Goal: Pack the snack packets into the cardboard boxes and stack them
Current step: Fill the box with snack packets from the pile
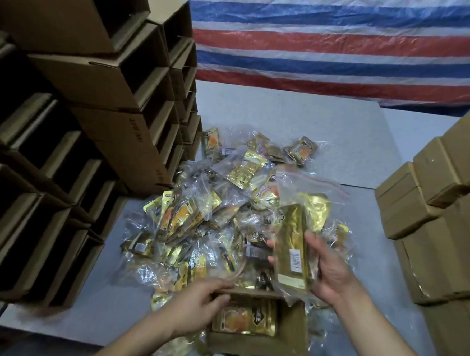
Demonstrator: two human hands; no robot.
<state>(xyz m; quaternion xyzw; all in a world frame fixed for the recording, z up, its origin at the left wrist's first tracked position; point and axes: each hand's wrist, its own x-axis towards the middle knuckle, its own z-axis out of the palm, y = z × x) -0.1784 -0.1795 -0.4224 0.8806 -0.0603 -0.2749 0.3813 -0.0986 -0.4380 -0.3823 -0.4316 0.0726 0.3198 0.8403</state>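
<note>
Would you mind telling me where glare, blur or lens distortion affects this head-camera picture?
Head view: glare flashes off the gold foil snack packets in clear plastic bags; wide-angle distortion leans the stacked open brown cardboard boxes inward on the left; their lowest edges look smeared; the box openings are deep in shadow; the packet held in the right hand is fairly sharp.

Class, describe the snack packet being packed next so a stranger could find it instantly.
Start at the open cardboard box nearest the camera. Just above it, the right hand grips a clear bag of gold packets, lifted above the pile and showing a white barcode label.
</note>
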